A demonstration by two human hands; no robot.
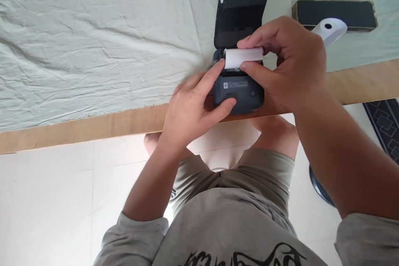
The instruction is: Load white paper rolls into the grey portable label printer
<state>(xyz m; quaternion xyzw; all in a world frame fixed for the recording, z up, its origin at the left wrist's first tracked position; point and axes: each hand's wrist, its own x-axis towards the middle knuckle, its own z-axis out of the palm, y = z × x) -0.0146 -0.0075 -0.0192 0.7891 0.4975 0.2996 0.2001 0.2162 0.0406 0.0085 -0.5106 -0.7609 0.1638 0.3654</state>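
Note:
A small dark printer-like device (239, 93) sits at the table's front edge, its black lid (240, 16) raised at the back. Over its open compartment lies a white paper roll (243, 58), pinched at its right part between the thumb and fingers of my right hand (288, 60). My left hand (196, 99) has its fingers apart; the index fingertip touches the left end of the roll, and the thumb rests on the device's front. What lies beneath the roll is mostly hidden.
Behind my right hand, a black rectangular object with a wooden rim (336, 14) lies on the pale cloth (109, 41). A white curved object with a dark hole (333, 29) overlaps it. The wooden table edge (93, 126) runs in front, above my legs.

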